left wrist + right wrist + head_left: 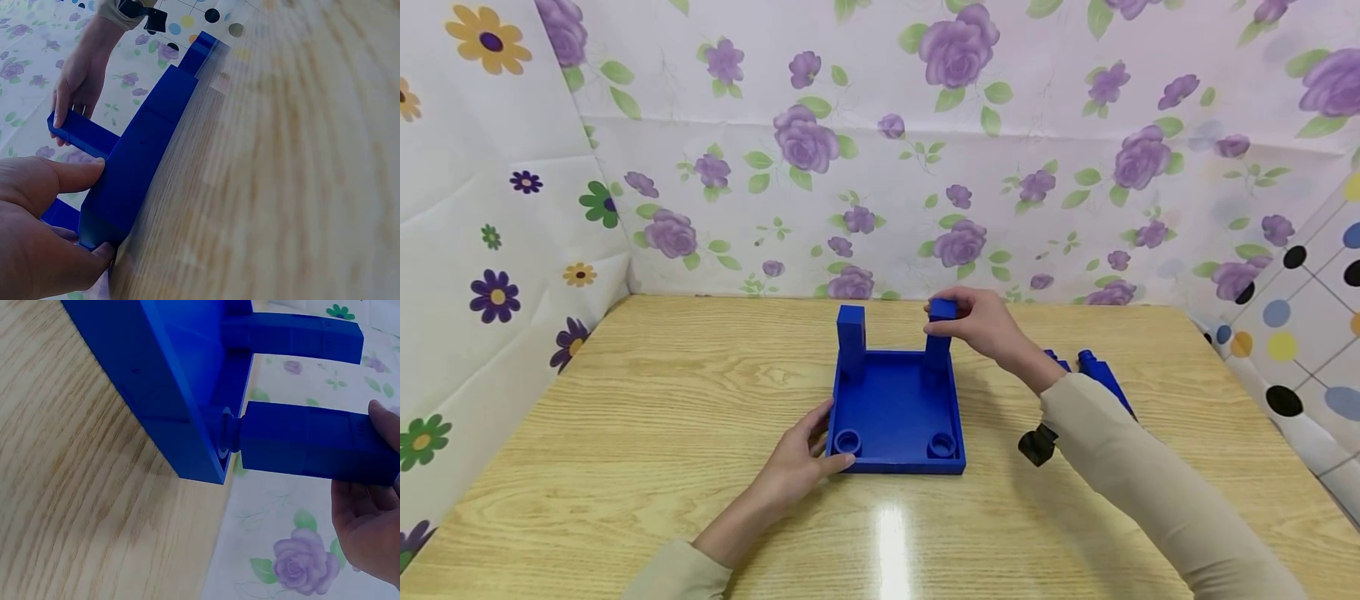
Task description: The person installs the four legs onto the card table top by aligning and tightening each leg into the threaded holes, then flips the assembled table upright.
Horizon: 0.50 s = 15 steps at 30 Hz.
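A shallow blue square toy tabletop (891, 408), its raised rim facing up, lies on the wooden table. My left hand (793, 458) grips its front left corner, thumb on the rim and fingers along the side. One blue leg (852, 337) stands upright in the back left corner. With fingertips and thumb, my right hand (985, 323) pinches the top of a second blue leg (306, 440) at the back right corner. That leg's narrow neck meets the round socket (225, 432), a bit of neck still showing. Round sockets (847, 442) sit bare in both front corners.
Two more blue legs (1105, 379) lie on the table at the right, partly behind the right forearm. A black device (1037, 445) hangs under the right wrist. Flowered sheets (805, 217) stand along the table's back and left; a dotted one is at the right.
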Each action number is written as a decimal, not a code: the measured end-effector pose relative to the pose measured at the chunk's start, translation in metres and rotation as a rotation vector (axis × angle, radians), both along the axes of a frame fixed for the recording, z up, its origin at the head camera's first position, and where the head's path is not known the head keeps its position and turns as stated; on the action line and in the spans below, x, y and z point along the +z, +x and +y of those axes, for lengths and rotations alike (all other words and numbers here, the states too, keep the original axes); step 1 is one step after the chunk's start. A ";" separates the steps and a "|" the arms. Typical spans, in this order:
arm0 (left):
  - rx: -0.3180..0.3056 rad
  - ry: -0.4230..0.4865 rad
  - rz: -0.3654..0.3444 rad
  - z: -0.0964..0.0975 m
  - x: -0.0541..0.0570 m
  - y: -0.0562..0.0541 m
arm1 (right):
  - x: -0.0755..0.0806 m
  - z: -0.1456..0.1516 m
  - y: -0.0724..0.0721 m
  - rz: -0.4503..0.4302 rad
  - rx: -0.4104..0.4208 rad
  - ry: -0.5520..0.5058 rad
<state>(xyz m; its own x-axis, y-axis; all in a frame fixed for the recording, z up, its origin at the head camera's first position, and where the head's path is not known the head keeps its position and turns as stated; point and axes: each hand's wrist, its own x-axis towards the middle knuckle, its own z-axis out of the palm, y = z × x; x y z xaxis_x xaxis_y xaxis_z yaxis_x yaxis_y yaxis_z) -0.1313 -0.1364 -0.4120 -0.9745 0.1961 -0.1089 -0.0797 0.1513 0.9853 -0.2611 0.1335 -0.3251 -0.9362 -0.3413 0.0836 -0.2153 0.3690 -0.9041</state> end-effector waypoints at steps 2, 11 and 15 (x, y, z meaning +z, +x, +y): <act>0.001 0.004 0.003 0.000 0.000 0.000 | 0.000 0.000 0.000 0.003 0.010 0.004; -0.001 0.009 0.011 0.000 0.000 0.000 | -0.002 0.002 -0.002 0.057 0.044 0.047; -0.004 0.004 0.010 0.000 0.000 0.000 | -0.003 0.005 -0.002 0.085 0.076 0.064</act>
<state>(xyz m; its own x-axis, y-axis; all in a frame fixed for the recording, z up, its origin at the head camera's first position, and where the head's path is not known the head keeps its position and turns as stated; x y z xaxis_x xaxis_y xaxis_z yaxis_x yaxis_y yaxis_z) -0.1311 -0.1360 -0.4117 -0.9749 0.1999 -0.0983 -0.0692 0.1474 0.9867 -0.2636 0.1387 -0.3283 -0.8978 -0.4185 0.1373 -0.3198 0.4051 -0.8565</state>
